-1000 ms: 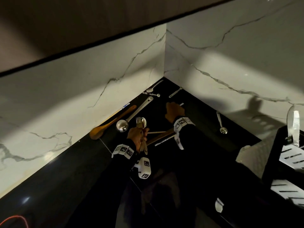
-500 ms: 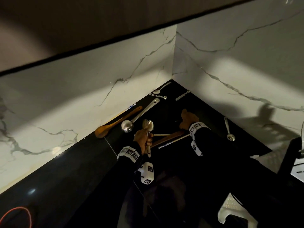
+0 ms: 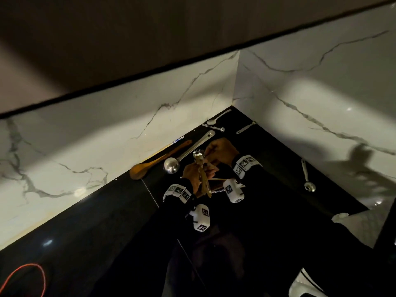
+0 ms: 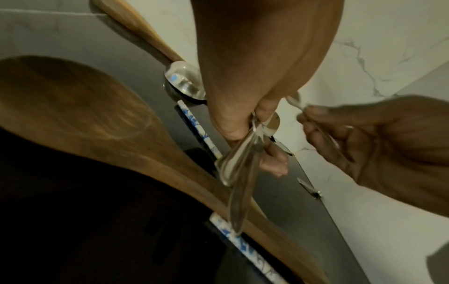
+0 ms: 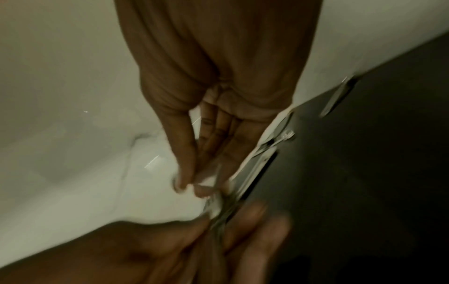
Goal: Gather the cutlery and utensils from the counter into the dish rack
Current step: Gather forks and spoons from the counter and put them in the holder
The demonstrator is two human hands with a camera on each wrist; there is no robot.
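Note:
My left hand [image 3: 192, 172] grips an upright bundle of metal cutlery [image 3: 198, 157], a fork and spoons; in the left wrist view the left hand [image 4: 255, 119] has its fingers curled round the cutlery bundle [image 4: 239, 173]. My right hand [image 3: 212, 149] is just beyond it and pinches a slim metal utensil [image 4: 295, 100] by its end, close to the bundle's top. In the blurred right wrist view the right hand [image 5: 192, 183] has its fingertips pressed together. A wooden spoon [image 4: 73, 115] and a blue-patterned stick [image 4: 194, 124] lie on the black counter [image 3: 107, 232] under my hands.
A steel ladle [image 3: 171, 166] and a second wooden spoon [image 3: 150, 163] lie along the marble wall. Small spoons [image 3: 216, 119] sit in the corner, another spoon [image 3: 307, 179] by the right wall. A white object [image 3: 342, 217] is at the right, a red cable [image 3: 25, 273] bottom left.
My right hand has come back from the counter near the corner to the left hand, carrying the slim utensil. The view has swung left and the black dish rack has left the frame.

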